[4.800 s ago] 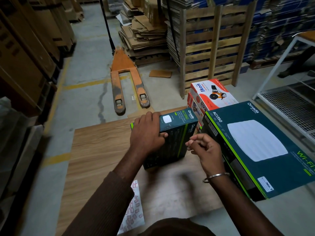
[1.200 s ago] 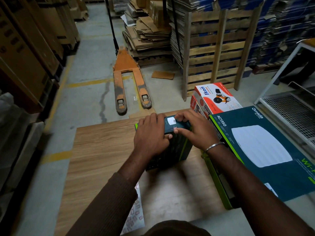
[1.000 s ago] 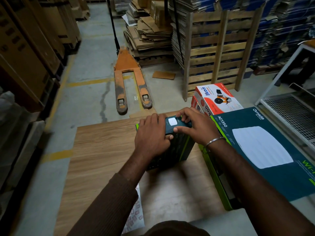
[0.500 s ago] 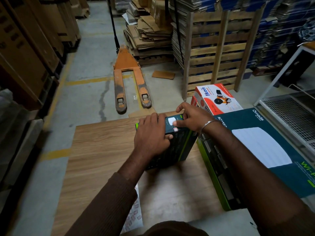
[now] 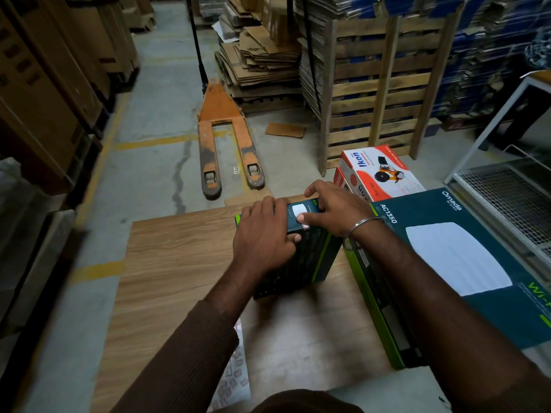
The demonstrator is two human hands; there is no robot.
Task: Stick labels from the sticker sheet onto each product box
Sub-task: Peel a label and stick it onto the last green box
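Wood table (image 5: 179, 263) in warehouse w/ pallet jack (image 5: 220, 135); left hand (image 5: 265, 236) grips small box (image 5: 316, 257), right hand (image 5: 334, 210) presses its top w/ straight fingers.

Small dark-green cardboard product box (image 5: 310, 263) stands mid wooden tabletop (image 5: 179, 263), left hand (image 5: 262, 236) and right hand (image 5: 334, 210) on its top. Large teal flat router box (image 5: 465, 263) just right of it; red-and-white Ikon box (image 5: 378, 174) behind that. White sticker sheet (image 5: 235, 377) near table's front edge. Orange pallet jack (image 5: 220, 138) on floor beyond.
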